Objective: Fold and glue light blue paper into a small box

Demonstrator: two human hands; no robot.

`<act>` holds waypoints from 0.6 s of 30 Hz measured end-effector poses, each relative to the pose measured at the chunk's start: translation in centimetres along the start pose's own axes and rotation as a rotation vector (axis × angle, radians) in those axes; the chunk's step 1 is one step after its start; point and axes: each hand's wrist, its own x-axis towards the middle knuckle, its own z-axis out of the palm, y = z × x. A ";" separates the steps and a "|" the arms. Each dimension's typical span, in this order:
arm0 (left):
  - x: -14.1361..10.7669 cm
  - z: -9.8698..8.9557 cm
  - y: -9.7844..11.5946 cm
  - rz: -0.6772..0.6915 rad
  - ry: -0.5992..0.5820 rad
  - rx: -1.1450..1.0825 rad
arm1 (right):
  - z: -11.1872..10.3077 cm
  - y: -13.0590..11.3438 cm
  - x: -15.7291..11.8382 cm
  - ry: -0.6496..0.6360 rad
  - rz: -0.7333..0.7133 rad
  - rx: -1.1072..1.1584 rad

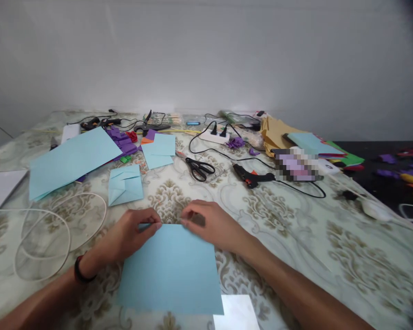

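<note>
White paper (237,312), both hands (132,233) on blue sheet (170,275)

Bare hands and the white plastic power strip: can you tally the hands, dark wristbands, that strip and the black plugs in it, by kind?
Bare hands: 2 (left hand, right hand)
Dark wristband: 1
White plastic power strip: 1
Black plugs in the strip: 2
Total: 6

Left wrist (86,269) — one dark band (80,270), narrow, rounded, with a reddish tint; right wrist (253,247) — bare; both forearms without sleeves.
</note>
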 end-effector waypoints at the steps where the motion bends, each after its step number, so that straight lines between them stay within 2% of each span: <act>1: 0.0 0.3 0.0 0.003 0.011 0.004 | 0.5 -0.3 -0.1 -0.023 0.013 -0.003; 4: -0.1 0.5 0.0 0.034 0.041 0.036 | 1.2 -0.7 -0.3 -0.056 0.060 -0.002; 7: -0.1 0.5 0.0 0.146 0.073 0.139 | 1.5 -0.8 -0.4 -0.072 0.054 -0.006; 12: -0.4 0.9 0.4 0.335 0.092 0.341 | 2.4 -1.1 -0.9 -0.074 -0.079 -0.084; 18: -0.7 1.7 0.3 0.396 0.066 0.325 | 3.7 -1.2 -1.3 -0.056 -0.206 -0.133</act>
